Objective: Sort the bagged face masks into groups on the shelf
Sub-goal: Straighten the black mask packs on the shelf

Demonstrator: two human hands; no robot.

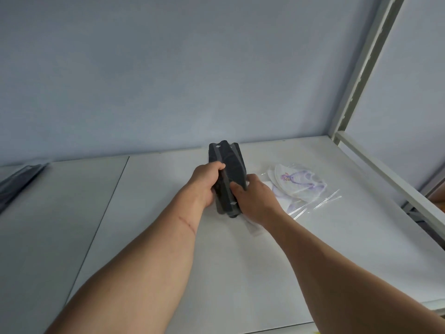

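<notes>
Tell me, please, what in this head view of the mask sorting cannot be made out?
- Count of black masks in the stack: the left hand and right hand cover its middle.
- Dark bagged items at far left: cut off by the frame edge.
- Printed masks: overlapping clear bags hide how many.
- Right hand's fingers: hidden behind the stack.

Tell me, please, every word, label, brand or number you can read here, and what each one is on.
None is readable.
White bagged masks: a purple cartoon print, no lettering.
Stack of black bagged masks, held by left hand and right hand: small white marks, too small to read.
</notes>
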